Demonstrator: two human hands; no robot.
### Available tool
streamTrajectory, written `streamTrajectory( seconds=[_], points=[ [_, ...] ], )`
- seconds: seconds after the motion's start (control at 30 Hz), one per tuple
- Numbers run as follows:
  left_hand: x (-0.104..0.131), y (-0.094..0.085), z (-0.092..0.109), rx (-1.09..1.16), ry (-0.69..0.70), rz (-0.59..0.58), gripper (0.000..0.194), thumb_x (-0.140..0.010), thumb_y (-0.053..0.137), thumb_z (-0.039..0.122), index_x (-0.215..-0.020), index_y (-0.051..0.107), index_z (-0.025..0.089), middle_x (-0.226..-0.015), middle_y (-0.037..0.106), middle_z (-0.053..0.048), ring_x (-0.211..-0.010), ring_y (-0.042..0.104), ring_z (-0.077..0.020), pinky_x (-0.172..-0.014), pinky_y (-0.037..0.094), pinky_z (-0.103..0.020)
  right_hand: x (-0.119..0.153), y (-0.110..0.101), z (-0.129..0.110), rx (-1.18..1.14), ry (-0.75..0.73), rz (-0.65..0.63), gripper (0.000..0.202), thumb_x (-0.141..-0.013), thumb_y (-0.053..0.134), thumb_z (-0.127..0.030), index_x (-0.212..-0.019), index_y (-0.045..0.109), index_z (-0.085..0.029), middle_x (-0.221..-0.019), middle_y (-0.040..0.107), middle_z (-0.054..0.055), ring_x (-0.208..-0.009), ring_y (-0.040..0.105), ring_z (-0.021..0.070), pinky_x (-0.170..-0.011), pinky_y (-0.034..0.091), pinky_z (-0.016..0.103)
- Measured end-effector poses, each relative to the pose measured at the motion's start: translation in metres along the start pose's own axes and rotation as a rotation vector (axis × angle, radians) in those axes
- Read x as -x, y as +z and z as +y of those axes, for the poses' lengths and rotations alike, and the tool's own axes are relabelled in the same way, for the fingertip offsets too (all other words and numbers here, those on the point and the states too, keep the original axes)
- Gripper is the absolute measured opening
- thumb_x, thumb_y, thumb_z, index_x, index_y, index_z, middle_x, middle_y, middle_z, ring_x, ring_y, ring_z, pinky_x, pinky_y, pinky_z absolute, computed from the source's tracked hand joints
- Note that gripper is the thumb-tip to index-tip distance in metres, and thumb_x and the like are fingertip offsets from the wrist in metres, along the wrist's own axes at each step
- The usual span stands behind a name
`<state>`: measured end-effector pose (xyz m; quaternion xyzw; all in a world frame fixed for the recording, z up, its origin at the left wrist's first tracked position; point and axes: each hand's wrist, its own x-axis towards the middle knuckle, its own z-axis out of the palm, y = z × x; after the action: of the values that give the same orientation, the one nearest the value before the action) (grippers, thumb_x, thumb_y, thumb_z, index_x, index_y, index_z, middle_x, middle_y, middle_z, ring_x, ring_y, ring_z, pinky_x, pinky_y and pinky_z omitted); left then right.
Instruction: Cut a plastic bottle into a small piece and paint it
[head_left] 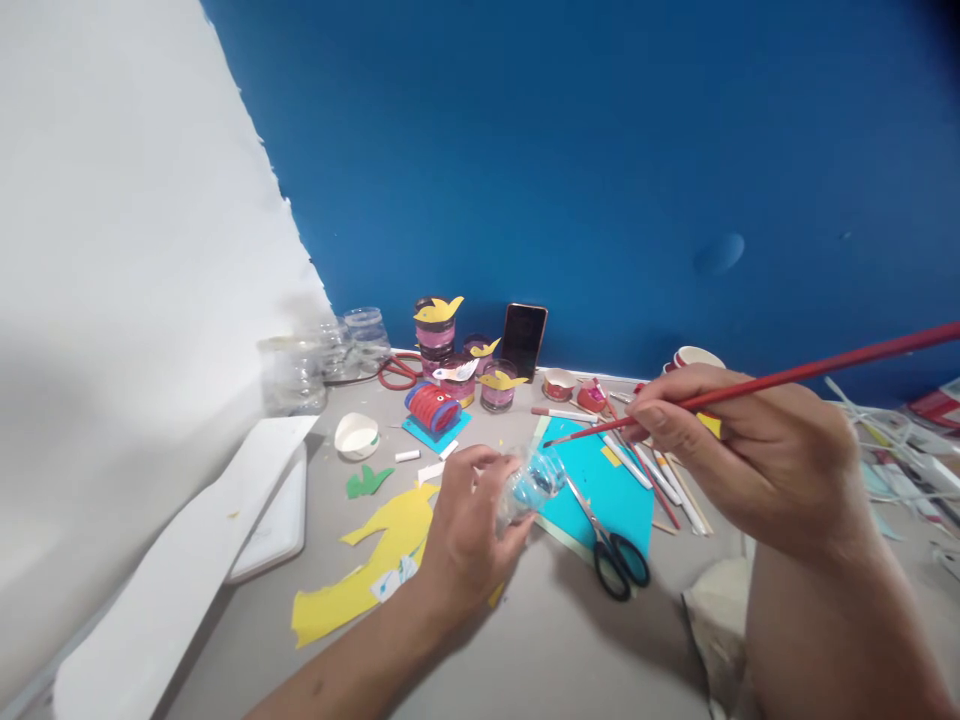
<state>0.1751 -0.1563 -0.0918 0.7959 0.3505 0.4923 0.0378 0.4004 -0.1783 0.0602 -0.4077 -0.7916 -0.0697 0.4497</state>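
My left hand (476,515) is wrapped round a clear plastic cup (529,485), which lies tilted on its side with its mouth towards the right. Between the fingers and thumb of my right hand (750,450) is a thin red paintbrush (810,368). Its dark tip hangs just above the cup's open end; whether they touch, I cannot tell. Under and beyond the cup lies a turquoise sheet of paper (600,480). Scissors with black handles (611,550) rest on that sheet, blades pointing to the cup.
Decorated jars with paper birds (436,335) and a phone (523,340) stand along the blue wall. Yellow paper scraps (337,605), a white cup (357,437) and a long white sheet (187,560) lie at left. Markers (679,480) and pencils spread behind my right hand.
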Motion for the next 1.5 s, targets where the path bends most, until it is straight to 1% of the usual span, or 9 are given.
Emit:
streamTrajectory(
  seconds=[0.17, 0.33, 0.47, 0.57, 0.77, 0.87, 1.03, 1.33, 1.5],
  points=[
    [0.001, 0.000, -0.001, -0.067, 0.047, 0.023, 0.053, -0.089, 0.070, 0.011, -0.136, 0.050, 0.023, -0.122, 0.052, -0.012, -0.112, 0.057, -0.0268, -0.094, 0.057, -0.043, 0.001, -0.002, 0.001, 0.011, -0.001, -0.042, 0.011, -0.098, 0.067, -0.022, -0.088, 0.070, -0.024, -0.078, 0.076, 0.001, -0.067, 0.071, 0.0171, -0.058, 0.050, 0.030],
    [0.000, 0.001, -0.002, -0.065, 0.022, 0.040, 0.053, -0.088, 0.071, 0.013, -0.135, 0.050, 0.022, -0.120, 0.052, -0.012, -0.111, 0.058, -0.0272, -0.092, 0.058, -0.042, 0.001, -0.003, -0.001, -0.025, 0.010, -0.005, 0.013, -0.098, 0.066, -0.020, -0.087, 0.069, -0.026, -0.076, 0.075, -0.001, -0.060, 0.067, 0.0153, -0.055, 0.048, 0.030],
    [0.000, 0.000, -0.002, -0.055, 0.031, 0.032, 0.053, -0.087, 0.072, 0.015, -0.135, 0.050, 0.022, -0.120, 0.053, -0.012, -0.110, 0.058, -0.0268, -0.093, 0.057, -0.043, 0.001, -0.001, -0.002, -0.029, 0.015, -0.021, 0.012, -0.099, 0.065, -0.020, -0.087, 0.069, -0.024, -0.078, 0.075, -0.001, -0.063, 0.068, 0.0148, -0.057, 0.049, 0.029],
    [0.000, 0.000, -0.003, -0.031, -0.008, 0.025, 0.054, -0.085, 0.074, 0.017, -0.134, 0.050, 0.022, -0.119, 0.054, -0.011, -0.111, 0.058, -0.0280, -0.093, 0.058, -0.044, 0.002, -0.001, -0.001, -0.003, 0.015, -0.056, 0.013, -0.099, 0.066, -0.022, -0.086, 0.070, -0.024, -0.076, 0.075, 0.000, -0.067, 0.070, 0.0152, -0.059, 0.049, 0.029],
    [-0.002, -0.003, -0.001, 0.038, -0.070, -0.001, 0.056, -0.083, 0.077, 0.021, -0.132, 0.049, 0.021, -0.120, 0.054, -0.011, -0.113, 0.058, -0.0277, -0.094, 0.057, -0.044, 0.001, 0.001, -0.001, -0.062, 0.031, -0.036, 0.012, -0.099, 0.065, -0.020, -0.088, 0.069, -0.023, -0.078, 0.075, -0.001, -0.064, 0.067, 0.0117, -0.059, 0.049, 0.026],
    [-0.003, -0.005, 0.001, 0.063, -0.124, -0.029, 0.055, -0.082, 0.077, 0.021, -0.129, 0.050, 0.020, -0.120, 0.054, -0.011, -0.111, 0.059, -0.0262, -0.090, 0.058, -0.040, 0.001, 0.000, 0.000, -0.043, 0.015, -0.066, 0.014, -0.099, 0.065, -0.020, -0.087, 0.069, -0.023, -0.077, 0.075, -0.001, -0.067, 0.068, 0.0130, -0.061, 0.049, 0.027],
    [-0.005, -0.007, 0.005, 0.084, -0.154, -0.047, 0.054, -0.081, 0.077, 0.022, -0.128, 0.050, 0.022, -0.119, 0.055, -0.010, -0.109, 0.061, -0.0254, -0.087, 0.058, -0.039, 0.001, -0.001, -0.002, -0.039, 0.017, -0.022, 0.012, -0.099, 0.066, -0.020, -0.089, 0.070, -0.025, -0.078, 0.075, -0.001, -0.062, 0.067, 0.0140, -0.057, 0.048, 0.028],
    [-0.008, -0.009, 0.003, 0.086, -0.226, -0.055, 0.052, -0.081, 0.077, 0.024, -0.125, 0.050, 0.024, -0.111, 0.057, -0.007, -0.102, 0.063, -0.0254, -0.079, 0.058, -0.038, 0.000, -0.009, -0.007, 0.008, 0.039, -0.026, 0.016, -0.098, 0.064, -0.020, -0.084, 0.067, -0.028, -0.076, 0.075, -0.002, -0.061, 0.068, 0.0170, -0.057, 0.049, 0.033],
    [-0.005, -0.007, 0.002, 0.098, -0.147, -0.065, 0.055, -0.083, 0.078, 0.025, -0.130, 0.049, 0.023, -0.117, 0.056, -0.009, -0.107, 0.061, -0.0264, -0.084, 0.059, -0.041, 0.000, -0.007, -0.006, -0.025, 0.044, -0.019, 0.019, -0.099, 0.064, -0.018, -0.084, 0.067, -0.030, -0.074, 0.074, -0.003, -0.057, 0.066, 0.0165, -0.052, 0.049, 0.034]
  ],
)
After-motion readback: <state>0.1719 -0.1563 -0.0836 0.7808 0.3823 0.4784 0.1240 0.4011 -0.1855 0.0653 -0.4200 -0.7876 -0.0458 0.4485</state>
